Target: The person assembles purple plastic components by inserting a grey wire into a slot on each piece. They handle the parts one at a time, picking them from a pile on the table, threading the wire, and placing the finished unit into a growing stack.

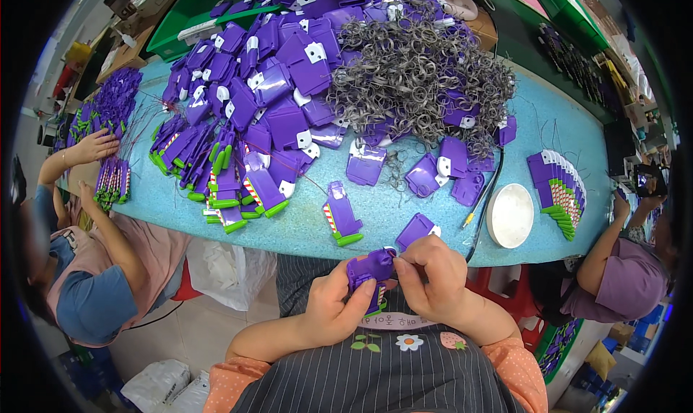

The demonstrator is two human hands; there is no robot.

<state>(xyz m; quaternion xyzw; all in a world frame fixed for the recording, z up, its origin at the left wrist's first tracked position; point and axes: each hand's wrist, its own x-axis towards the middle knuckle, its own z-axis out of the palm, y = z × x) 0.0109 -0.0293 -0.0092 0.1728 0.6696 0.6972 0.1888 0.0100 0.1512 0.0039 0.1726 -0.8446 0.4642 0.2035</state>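
My left hand (333, 299) grips a small purple plastic part (369, 267) with a green and striped edge, held in front of my apron near the table's edge. My right hand (435, 277) is closed in a pinch at the part's right end; whatever its fingertips hold is too small to make out. Just beyond my hands, a purple boot-shaped piece (341, 212) with a green foot and a striped side lies on the table. A purple piece with a white tab (416, 230) rests close to my right fingers.
Purple pieces (278, 128) are heaped on the blue table (433, 250), with a tangle of grey rings (419, 74) beside them. To the right are a white bowl (510, 215), a black cable (492, 189) and a fanned row of pieces (559, 193). Co-workers sit at both sides.
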